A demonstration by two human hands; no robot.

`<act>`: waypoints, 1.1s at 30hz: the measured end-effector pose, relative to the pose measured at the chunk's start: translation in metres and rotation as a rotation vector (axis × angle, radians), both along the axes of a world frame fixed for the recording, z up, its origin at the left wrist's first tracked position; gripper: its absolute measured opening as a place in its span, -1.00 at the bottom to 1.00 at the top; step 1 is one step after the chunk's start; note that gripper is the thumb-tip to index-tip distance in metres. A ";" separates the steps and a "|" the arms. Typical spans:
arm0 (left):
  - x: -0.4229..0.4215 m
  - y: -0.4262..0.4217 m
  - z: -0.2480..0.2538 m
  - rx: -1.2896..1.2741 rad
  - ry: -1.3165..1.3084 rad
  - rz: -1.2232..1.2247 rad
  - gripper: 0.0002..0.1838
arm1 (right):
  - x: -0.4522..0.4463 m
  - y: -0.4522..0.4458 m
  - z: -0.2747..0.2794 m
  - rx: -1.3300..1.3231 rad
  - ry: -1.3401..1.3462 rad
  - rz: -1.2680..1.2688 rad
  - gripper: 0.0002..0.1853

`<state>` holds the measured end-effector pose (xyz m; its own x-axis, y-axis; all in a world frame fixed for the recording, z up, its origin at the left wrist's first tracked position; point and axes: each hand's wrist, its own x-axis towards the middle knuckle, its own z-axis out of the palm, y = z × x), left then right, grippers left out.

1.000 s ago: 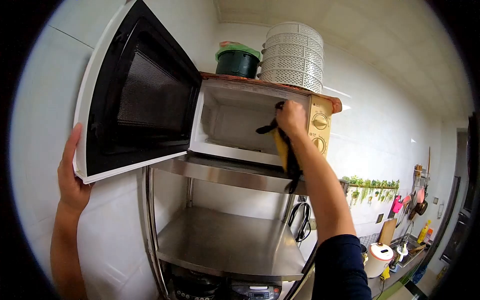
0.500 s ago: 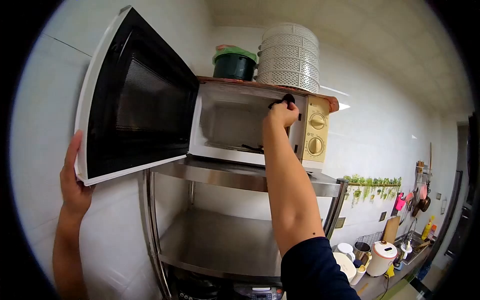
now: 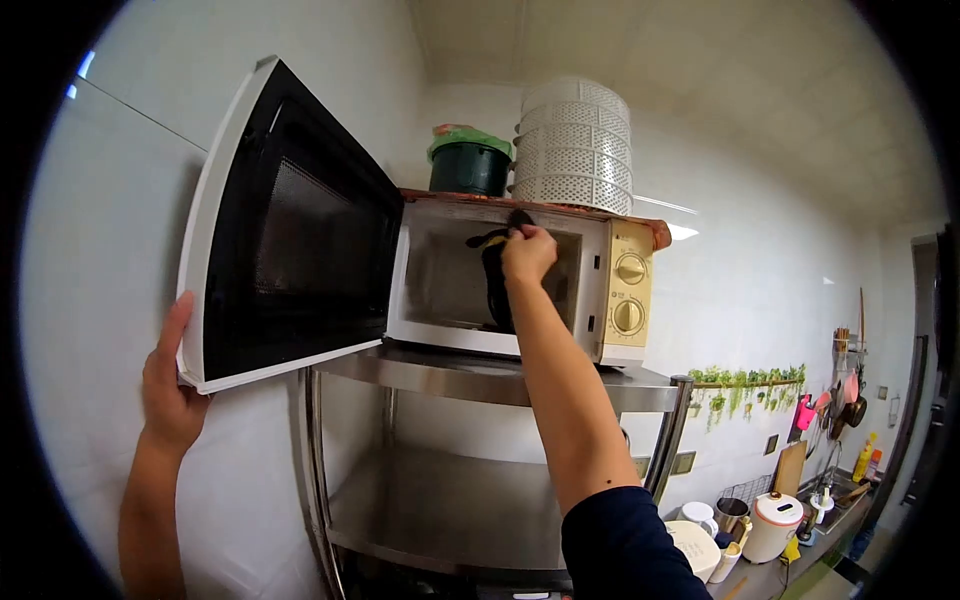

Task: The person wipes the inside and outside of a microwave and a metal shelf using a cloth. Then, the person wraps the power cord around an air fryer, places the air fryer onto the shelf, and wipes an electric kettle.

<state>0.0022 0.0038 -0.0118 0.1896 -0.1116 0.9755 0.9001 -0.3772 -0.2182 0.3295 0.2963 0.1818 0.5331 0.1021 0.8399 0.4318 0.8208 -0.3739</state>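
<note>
The fingers (image 3: 520,238) of the right hand (image 3: 532,260) are pinched on a cloth (image 3: 497,288), dark with a yellow part. The cloth hangs at the open front of the microwave (image 3: 592,335), against the pale chamber; whether its lower end touches the chamber floor I cannot tell.

The left hand (image 3: 172,402) is at the lower outer corner of the door (image 3: 330,330), which stands swung wide to the left. One finger lies up along the door's edge; the others are partly hidden, so how firmly they close I cannot tell.

On top of the microwave, a green bag (image 3: 470,138) covers the mouth of a dark pot (image 3: 468,172), hiding its contents. Just beside the pot rises a stack of white, perforated baskets (image 3: 574,165); what they hold is out of sight. The microwave rests on the upper level of a metal rack (image 3: 455,378).

On the counter to the right, a rice cooker (image 3: 772,530) has its lid down, near a metal cup (image 3: 732,508).
</note>
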 end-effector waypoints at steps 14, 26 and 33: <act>-0.002 0.002 0.005 0.114 0.095 0.099 -0.23 | -0.049 -0.002 0.002 0.008 -0.179 0.093 -0.78; 0.000 -0.002 0.003 0.027 0.087 0.066 -0.21 | -0.024 0.008 0.026 -0.334 0.564 0.526 -0.76; -0.002 0.000 0.003 0.024 0.101 0.070 -0.16 | 0.017 0.029 0.031 0.088 0.850 0.791 -0.59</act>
<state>0.0004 0.0033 -0.0088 0.2954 -0.1181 0.9480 0.8970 -0.3072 -0.3178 0.3470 0.3255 0.2131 0.7416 0.6169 0.2636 -0.5746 0.7868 -0.2252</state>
